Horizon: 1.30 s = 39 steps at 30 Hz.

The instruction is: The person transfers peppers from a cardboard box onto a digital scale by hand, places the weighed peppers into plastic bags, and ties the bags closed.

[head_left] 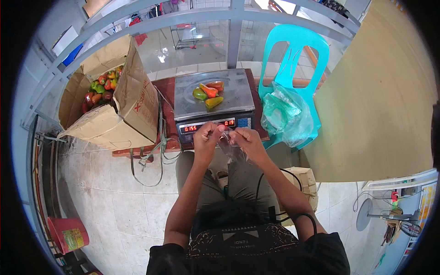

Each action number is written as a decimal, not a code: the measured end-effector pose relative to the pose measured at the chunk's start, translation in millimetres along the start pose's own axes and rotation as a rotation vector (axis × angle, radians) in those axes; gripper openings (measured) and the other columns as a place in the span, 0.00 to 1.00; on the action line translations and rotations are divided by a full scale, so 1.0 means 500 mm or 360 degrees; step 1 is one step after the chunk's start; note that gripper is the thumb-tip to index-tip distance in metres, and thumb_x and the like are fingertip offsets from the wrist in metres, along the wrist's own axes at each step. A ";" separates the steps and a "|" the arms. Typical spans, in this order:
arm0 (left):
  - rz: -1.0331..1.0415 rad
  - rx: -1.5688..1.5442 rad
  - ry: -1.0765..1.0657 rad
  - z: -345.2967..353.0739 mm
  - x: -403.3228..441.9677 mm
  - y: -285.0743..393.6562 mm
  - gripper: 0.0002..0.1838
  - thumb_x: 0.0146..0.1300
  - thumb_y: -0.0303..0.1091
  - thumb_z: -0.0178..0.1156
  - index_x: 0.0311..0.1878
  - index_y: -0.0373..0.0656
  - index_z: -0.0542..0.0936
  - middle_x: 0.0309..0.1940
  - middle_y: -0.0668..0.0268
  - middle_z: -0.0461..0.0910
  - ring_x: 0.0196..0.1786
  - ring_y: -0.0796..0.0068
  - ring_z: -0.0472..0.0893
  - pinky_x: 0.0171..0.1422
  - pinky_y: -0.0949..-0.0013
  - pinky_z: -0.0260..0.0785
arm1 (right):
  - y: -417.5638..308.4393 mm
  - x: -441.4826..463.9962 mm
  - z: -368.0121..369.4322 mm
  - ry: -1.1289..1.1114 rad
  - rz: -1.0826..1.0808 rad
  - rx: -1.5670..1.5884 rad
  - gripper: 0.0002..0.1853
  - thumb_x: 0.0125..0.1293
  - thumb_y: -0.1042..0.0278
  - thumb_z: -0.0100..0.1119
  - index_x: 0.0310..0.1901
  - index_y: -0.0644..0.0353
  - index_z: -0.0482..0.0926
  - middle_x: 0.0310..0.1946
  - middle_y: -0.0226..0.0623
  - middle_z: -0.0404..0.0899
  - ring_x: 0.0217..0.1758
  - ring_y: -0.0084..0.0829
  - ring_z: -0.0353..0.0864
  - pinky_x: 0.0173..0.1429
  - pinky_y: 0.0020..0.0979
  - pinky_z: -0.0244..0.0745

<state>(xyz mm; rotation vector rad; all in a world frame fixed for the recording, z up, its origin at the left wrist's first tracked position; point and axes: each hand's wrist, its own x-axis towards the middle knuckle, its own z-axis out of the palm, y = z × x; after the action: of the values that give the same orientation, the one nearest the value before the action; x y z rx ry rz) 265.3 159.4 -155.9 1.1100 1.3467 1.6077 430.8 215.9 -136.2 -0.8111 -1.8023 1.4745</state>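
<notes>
My left hand [207, 138] and my right hand [248, 142] are close together in front of the digital scale [236, 104]. Both are closed, pinching a small clear plastic bag [226, 146] that hangs between them over my lap. Several peppers, among them a green pepper [199, 94], an orange-red pepper [209, 90] and a yellowish pepper [214, 102], lie grouped on the scale's metal plate. Its lit red display [190, 129] is partly hidden behind my fingers.
An open cardboard box [133, 112] of peppers [104, 86] stands left of the scale. To the right, a turquoise chair [297, 39] holds plastic bags [286, 112]. Green straps [161, 142] hang by the box. A wooden board [376, 105] flanks the right; a red bin [68, 233] stands lower left.
</notes>
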 end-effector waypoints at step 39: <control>-0.0231 -0.0430 -0.0029 -0.011 -0.011 0.056 0.05 0.66 0.33 0.64 0.40 0.43 0.81 0.32 0.74 0.81 0.30 0.89 0.71 0.35 0.80 0.63 | -0.025 0.012 -0.023 0.0101 -0.0054 -0.0072 0.12 0.73 0.62 0.56 0.34 0.62 0.77 0.21 0.24 0.68 0.22 0.12 0.65 0.26 0.22 0.60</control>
<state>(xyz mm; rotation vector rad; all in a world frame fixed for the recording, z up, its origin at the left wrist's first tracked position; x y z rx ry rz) 261.5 147.7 -129.4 0.8439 1.1309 1.6119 435.8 225.2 -121.6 -0.8366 -1.7992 1.3761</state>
